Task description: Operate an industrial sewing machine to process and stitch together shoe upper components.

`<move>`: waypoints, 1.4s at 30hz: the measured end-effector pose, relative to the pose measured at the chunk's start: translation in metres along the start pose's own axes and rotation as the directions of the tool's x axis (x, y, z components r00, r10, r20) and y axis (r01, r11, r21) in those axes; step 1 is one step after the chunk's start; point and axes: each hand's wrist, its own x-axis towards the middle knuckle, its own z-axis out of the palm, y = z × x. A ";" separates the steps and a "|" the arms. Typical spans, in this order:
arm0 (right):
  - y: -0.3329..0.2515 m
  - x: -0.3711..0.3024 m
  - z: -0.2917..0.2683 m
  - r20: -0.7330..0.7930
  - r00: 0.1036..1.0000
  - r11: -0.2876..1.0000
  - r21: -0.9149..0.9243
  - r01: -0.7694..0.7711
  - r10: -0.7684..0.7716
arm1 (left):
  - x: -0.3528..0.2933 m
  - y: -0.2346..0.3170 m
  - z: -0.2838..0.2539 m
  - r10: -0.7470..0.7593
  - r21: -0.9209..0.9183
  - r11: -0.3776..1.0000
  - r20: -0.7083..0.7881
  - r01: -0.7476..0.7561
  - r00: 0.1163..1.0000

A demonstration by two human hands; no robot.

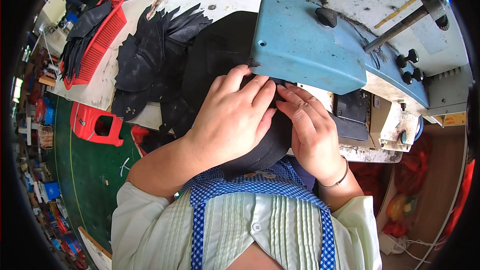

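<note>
Under the front edge of a blue machine head [307, 42], both hands work close together on a black piece of sheet material [270, 142]. Below the hands it hangs over the table edge towards my lap. My left hand [235, 107] grips its upper edge, fingers forward and thumb tucked beside them. My right hand [312, 127] pinches the same edge, fingertips almost meeting the left ones. The machine's working point is hidden by its cover and my fingers. Beyond my left hand lies a wide black piece [217, 52].
Fanned-out black cut pieces [150, 55] are heaped on the white table at left. Past them, a red plastic basket [103, 45] holds more. A red stool [95, 125] stands on the green floor [92, 180]. The machine's metal rod [397, 30] and black knobs [410, 65] rise at right.
</note>
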 end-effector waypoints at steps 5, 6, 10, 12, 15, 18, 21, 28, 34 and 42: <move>0.001 -0.003 0.002 -0.019 1.000 0.999 -0.046 0.015 -0.016 | -0.002 -0.002 0.003 0.028 0.008 1.000 -0.051 -0.027 0.998; 0.000 -0.004 0.001 -0.018 1.000 0.999 -0.047 0.013 -0.014 | -0.003 -0.002 0.004 0.028 0.005 1.000 -0.050 -0.028 0.998; -0.002 -0.004 -0.002 -0.016 1.000 0.992 -0.124 0.017 -0.019 | -0.004 -0.004 0.007 0.041 -0.038 0.998 -0.087 -0.045 0.995; -0.001 -0.003 -0.001 -0.024 1.000 0.992 -0.128 0.004 -0.007 | -0.001 -0.005 0.008 0.047 -0.038 0.998 -0.095 -0.051 0.994; -0.004 -0.001 0.000 -0.102 0.994 0.991 -0.129 -0.042 0.029 | 0.001 -0.007 0.006 0.055 -0.056 0.997 -0.092 -0.061 0.994; -0.006 -0.003 -0.001 -0.070 0.990 0.988 -0.085 -0.126 0.120 | 0.002 -0.011 0.006 0.068 -0.048 0.996 -0.070 -0.071 0.995; -0.003 -0.002 0.001 -0.076 0.995 0.989 -0.124 -0.076 0.067 | 0.003 -0.013 0.003 0.075 -0.035 0.996 -0.057 -0.077 0.996; 0.000 0.000 0.001 -0.055 0.997 0.992 -0.112 -0.062 0.057 | 0.005 -0.020 -0.003 0.083 -0.156 0.985 0.029 -0.077 0.996; -0.002 0.002 0.000 -0.031 0.997 0.993 -0.097 -0.074 0.071 | 0.007 -0.027 0.001 0.125 -0.143 0.982 -0.020 -0.126 0.992; -0.003 0.004 -0.001 -0.011 0.996 0.993 -0.079 -0.085 0.085 | 0.010 -0.035 0.003 0.121 -0.126 0.985 -0.010 -0.121 0.993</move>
